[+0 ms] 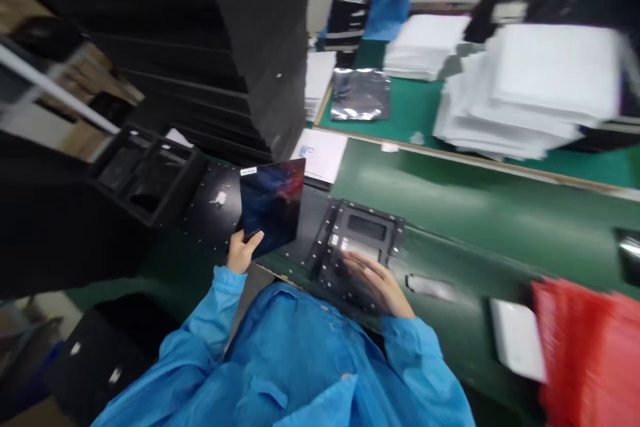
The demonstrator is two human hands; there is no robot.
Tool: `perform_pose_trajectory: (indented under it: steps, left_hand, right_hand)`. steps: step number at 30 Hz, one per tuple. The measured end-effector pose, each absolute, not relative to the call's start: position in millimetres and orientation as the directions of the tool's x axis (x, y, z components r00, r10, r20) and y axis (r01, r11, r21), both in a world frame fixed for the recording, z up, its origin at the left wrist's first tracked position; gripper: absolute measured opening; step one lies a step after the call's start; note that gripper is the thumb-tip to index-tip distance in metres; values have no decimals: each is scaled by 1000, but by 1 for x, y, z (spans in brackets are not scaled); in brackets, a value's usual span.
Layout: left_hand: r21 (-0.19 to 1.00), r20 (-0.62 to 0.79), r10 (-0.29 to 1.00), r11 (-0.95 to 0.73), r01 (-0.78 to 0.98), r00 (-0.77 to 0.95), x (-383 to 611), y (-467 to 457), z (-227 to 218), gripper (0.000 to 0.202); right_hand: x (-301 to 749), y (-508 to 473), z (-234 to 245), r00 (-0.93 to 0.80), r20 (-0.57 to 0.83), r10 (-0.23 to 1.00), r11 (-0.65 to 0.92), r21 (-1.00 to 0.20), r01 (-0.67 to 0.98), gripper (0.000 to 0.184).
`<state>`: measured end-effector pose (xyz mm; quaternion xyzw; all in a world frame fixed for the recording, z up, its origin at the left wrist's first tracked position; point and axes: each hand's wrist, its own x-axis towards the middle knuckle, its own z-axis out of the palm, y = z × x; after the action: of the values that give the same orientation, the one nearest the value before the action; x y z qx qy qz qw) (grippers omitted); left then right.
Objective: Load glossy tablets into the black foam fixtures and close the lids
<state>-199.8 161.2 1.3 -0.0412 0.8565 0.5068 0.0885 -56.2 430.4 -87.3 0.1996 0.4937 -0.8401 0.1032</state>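
On the long green table (450,187), a tall stack of black, foam-like trays (273,80) stands to my left, probably so the flat black rectangular frame with two windows (366,240) can lie within my easy reach. Left of the frame, my left grip (241,252) pinches a glossy dark rectangular panel (273,207) low down, seemingly to leave its face uncovered; my right grip (377,283), loosely spread, blurs over the frame, contact unclear.

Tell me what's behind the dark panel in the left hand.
Beyond the dark panel, a black dotted surface and a white sheet show; whatever lies directly behind it is covered.
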Motion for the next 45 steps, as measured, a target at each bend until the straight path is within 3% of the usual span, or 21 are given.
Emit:
perform_pose_trajectory:
  steps: [2,5,7,9,14,20,24,29,32,34,37,40,43,45]
  left_hand:
    - [695,145,-9,713,95,-989,-200,142,29,33]
    - [260,472,85,938,231,-878,-205,114,67,26]
    - [19,485,126,988,155,-865,-218,95,86,26]
    - [-132,414,78,991,25,-907,-242,75,98,29]
    - [-323,183,-114,931,-169,-977,-312,29,107,37]
    - [-303,192,-104,939,-160,-976,-358,-20,85,33]
    - [-225,270,-85,963,-149,-959,-378,-51,61,33]
    - [-12,342,-27,999,-33,-939,-382,-56,52,32]
    - [171,544,66,967,187,-837,-366,-13,42,28]
    - [284,565,180,874,395,-805,-345,35,24,27]
    - [441,350,481,673,594,-804,-295,117,-15,25]
    - [472,-135,716,654,591,-685,-236,185,-54,27]
    - [311,-639,622,746,588,-451,-190,228,-84,60]
    - [214,-788,500,769,603,-358,-168,246,-96,77]
  right_hand:
    - [-54,442,-101,-879,-477,11,-499,-764,408,51]
    - [-55,456,-120,-846,-531,-39,-496,-725,478,50]
    - [-60,461,-126,-821,-567,-66,-482,-702,524,51]
    - [-66,461,-125,-806,-586,-85,-458,-695,554,53]
    - [-90,450,-106,-836,-538,-106,-350,-767,538,54]
    - [-101,418,-88,-853,-521,-33,-223,-828,514,54]
    - [-102,387,-77,-828,-560,26,-174,-818,548,53]
    - [-105,365,-66,-819,-570,69,-62,-821,567,55]
    - [-100,360,-69,-825,-555,109,27,-828,561,55]
    - [-92,362,-75,-828,-535,170,75,-830,552,52]
    - [-74,376,-90,-772,-520,365,176,-776,606,44]
    - [-49,401,-105,-593,-528,608,261,-572,778,45]
    - [-24,419,-114,-388,-659,644,232,-316,920,53]
    - [-11,423,-119,-326,-776,539,220,-244,945,53]
